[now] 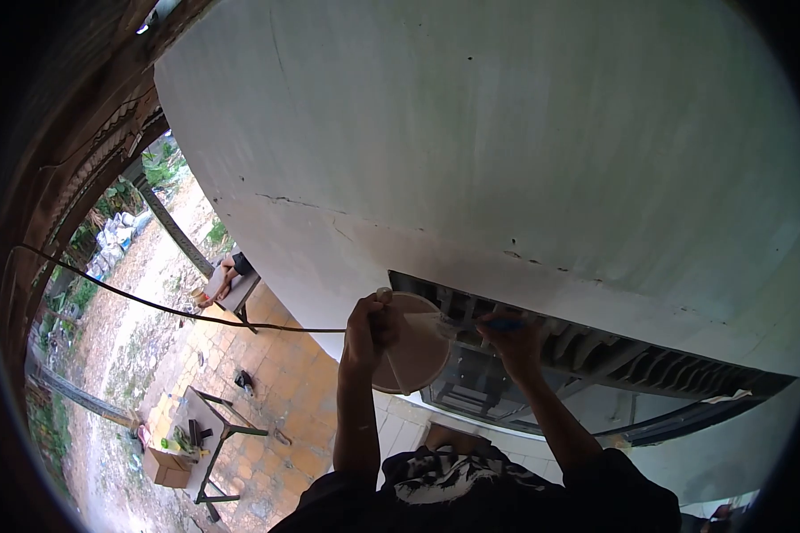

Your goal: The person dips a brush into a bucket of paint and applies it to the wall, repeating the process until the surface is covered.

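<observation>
In the head view my left hand (366, 330) is closed on the rim of a round tub (415, 362) with pale paint inside. My right hand (513, 345) grips a blue-handled paintbrush (504, 325). Its pale, blurred tip reaches left over the tub's right side. Both hands are in front of a dark window opening (587, 355) with slats, beneath a pale greenish wall (498, 142). Cracks and small holes mark the wall's lower part.
A dark cable (178, 311) crosses from the left to near my left hand. Down on the tiled floor (307, 382), a table (212, 426) stands by a cardboard box (166, 468). Farther back, another person's arm (229, 277) rests at a second table (240, 291).
</observation>
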Tool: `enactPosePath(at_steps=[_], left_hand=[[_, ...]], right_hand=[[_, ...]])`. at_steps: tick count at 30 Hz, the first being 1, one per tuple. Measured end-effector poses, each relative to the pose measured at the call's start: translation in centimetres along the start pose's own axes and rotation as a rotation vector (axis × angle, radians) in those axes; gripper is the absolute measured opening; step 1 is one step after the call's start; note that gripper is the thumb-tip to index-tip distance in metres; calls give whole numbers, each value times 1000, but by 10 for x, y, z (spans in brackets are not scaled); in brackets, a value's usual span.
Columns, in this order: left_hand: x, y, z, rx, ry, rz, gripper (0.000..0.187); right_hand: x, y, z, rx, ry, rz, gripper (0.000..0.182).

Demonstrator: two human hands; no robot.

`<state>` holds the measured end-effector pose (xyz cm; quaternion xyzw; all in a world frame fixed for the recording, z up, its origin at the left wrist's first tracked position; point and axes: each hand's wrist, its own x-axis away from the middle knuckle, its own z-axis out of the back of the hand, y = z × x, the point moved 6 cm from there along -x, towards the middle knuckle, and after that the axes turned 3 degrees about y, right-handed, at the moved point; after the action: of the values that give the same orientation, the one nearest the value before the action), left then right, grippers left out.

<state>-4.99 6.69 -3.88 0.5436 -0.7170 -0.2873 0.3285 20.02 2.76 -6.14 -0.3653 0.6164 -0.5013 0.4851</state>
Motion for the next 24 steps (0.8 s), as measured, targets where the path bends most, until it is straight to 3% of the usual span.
enactPosePath(at_steps=[2,5,7,8,10,14,16,19,24], left_hand=[[0,-2,-1,-13,-14,7,12],[-2,0,4,-12,29,-4,12],[-2,-2,2,6,-9,1,11],[-3,-4,1,24,-43,11,11],[-5,-6,6,24,-44,12,11],[-6,-4,16,35,29,-21,16],[-2,-3,14,41,11,-20,13],[0,-1,18,59,-4,-31,11],[1,-5,33,105,-14,-27,12]], right_hand=[[-3,3,-2,113,-42,-13,21],[10,6,3,-20,23,108,17],[15,9,-16,-50,-218,208,22],[16,5,-15,-50,-218,214,22],[29,-22,-25,204,-445,461,29],[28,-31,-34,191,-524,269,23],[31,-35,-44,155,-696,394,25],[29,-29,-48,66,-709,404,28],[26,-37,-49,178,-774,529,36]])
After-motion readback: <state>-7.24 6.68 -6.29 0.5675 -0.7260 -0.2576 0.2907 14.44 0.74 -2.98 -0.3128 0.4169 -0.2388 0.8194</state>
